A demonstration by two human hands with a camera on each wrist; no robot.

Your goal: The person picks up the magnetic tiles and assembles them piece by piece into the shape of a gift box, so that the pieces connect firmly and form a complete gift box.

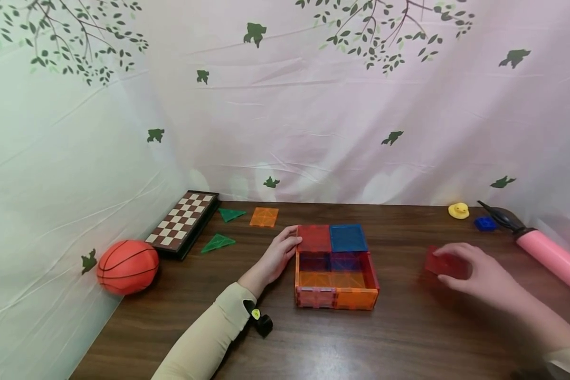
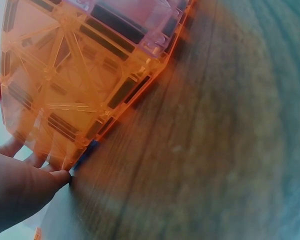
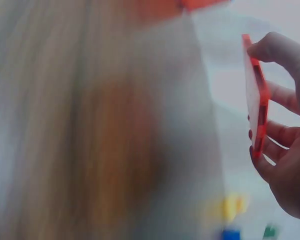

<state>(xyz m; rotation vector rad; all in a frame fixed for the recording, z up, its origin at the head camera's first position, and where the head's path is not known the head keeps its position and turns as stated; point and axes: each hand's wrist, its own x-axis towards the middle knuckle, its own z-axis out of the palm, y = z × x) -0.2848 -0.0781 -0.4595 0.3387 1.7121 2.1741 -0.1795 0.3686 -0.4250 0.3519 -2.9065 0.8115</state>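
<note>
Your left hand (image 1: 279,252) curls around the far left corner of the tile box (image 1: 353,300) on the table (image 1: 323,343), apparently to keep it from sliding. Your right hand (image 1: 482,274) pinches a red tile (image 1: 448,265) by its edges, well right of the box, probably to leave its faces clear.
</note>
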